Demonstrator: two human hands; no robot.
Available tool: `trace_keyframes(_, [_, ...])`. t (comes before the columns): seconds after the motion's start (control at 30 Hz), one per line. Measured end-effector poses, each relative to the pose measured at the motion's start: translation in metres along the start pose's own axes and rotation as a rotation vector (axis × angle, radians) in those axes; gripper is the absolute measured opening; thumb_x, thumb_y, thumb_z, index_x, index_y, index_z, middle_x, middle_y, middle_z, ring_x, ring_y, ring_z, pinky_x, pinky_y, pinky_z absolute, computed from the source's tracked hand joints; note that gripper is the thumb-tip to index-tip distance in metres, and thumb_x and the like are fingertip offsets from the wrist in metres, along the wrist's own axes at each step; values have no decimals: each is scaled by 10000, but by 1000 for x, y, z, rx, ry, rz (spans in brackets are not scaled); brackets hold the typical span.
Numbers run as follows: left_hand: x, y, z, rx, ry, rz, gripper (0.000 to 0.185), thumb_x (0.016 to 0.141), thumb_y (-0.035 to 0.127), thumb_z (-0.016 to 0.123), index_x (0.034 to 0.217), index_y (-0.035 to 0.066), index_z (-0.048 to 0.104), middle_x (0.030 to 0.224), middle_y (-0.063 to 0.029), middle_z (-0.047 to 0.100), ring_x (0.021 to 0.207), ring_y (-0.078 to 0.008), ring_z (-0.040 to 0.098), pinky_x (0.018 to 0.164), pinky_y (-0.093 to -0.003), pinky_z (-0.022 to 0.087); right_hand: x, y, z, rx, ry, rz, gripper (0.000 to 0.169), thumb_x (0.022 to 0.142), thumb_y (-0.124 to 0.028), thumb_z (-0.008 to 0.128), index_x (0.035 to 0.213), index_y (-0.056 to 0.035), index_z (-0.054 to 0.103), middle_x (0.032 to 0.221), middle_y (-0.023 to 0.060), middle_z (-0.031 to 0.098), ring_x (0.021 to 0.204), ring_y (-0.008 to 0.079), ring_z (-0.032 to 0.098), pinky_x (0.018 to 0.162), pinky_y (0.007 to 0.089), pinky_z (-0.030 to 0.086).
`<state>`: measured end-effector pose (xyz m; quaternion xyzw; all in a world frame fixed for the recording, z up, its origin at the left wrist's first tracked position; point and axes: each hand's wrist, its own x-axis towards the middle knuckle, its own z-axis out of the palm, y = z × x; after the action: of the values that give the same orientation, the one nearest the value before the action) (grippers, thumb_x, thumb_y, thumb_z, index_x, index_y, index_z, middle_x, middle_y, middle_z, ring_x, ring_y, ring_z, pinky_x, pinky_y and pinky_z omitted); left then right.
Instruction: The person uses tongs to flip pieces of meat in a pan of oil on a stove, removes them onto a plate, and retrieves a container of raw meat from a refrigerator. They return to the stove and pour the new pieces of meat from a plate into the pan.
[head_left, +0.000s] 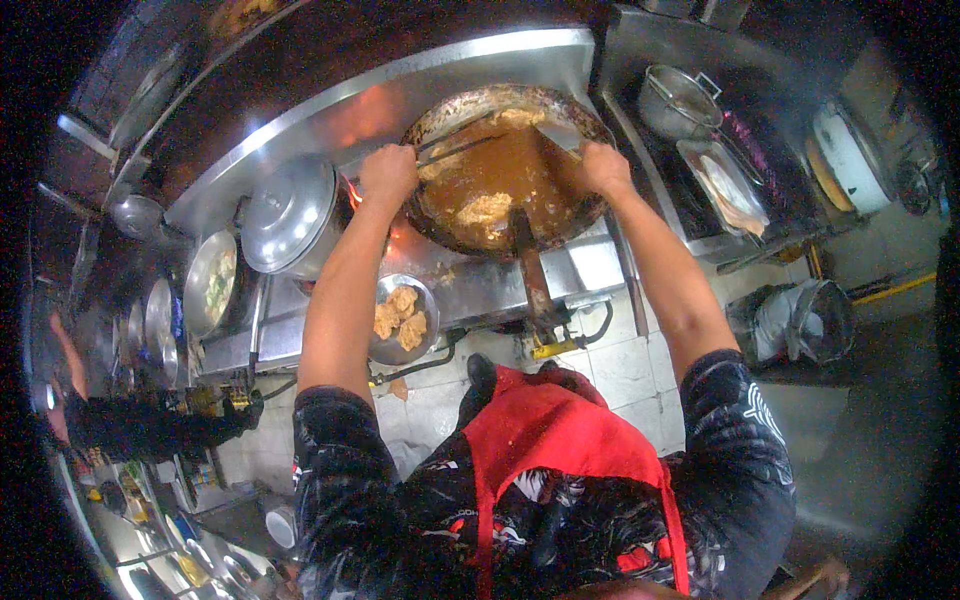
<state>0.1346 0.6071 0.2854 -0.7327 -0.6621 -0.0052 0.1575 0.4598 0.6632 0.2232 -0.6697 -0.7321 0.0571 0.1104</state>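
My left hand is closed around what look like long metal tongs, which reach over a large blackened wok. In my right hand is a flat metal spatula, its blade at the wok's far right side. Brown oil fills much of the wok. One battered piece floats near the front, and another battered piece lies at the far side by the spatula. The wok's long handle points toward me. Left of it, a metal plate bears several fried pieces.
Flames show beside a lidded metal pot on the left. Beyond it stands a pan of food. At right are a strainer pot and a tray. Another person's arm shows far left.
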Motion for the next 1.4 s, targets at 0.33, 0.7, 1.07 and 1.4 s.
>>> trace_keyframes(0.33, [44,4,27,27,-30,34,150,754,97,535,788,55,675,838,-164,645,758,-284,653,641,-388,536,16,-4,-3,-38,-19,68,237,761,-227,566,934,-73,610,918,200,630,872,367,610,758,445,491])
trace_keyframes(0.7, [58,-22,63,-73,101,140,174,781,144,500,820,78,655,787,-157,640,710,-305,649,595,-412,533,27,-8,26,-112,-47,48,254,749,-221,596,966,-93,631,915,175,638,875,340,615,775,427,489])
trace_keyframes(1.07, [40,-31,61,-50,41,46,152,758,99,533,784,54,675,806,-156,636,749,-279,656,633,-380,539,31,-30,12,-80,-45,48,252,749,-211,570,965,-100,639,946,195,626,901,349,603,788,435,484])
trace_keyframes(1.4, [31,-29,52,-67,-17,60,157,742,83,530,785,38,675,839,-160,652,767,-300,653,667,-390,535,30,-35,10,-160,-123,-8,236,761,-209,575,963,-101,636,945,173,635,879,335,618,767,433,496])
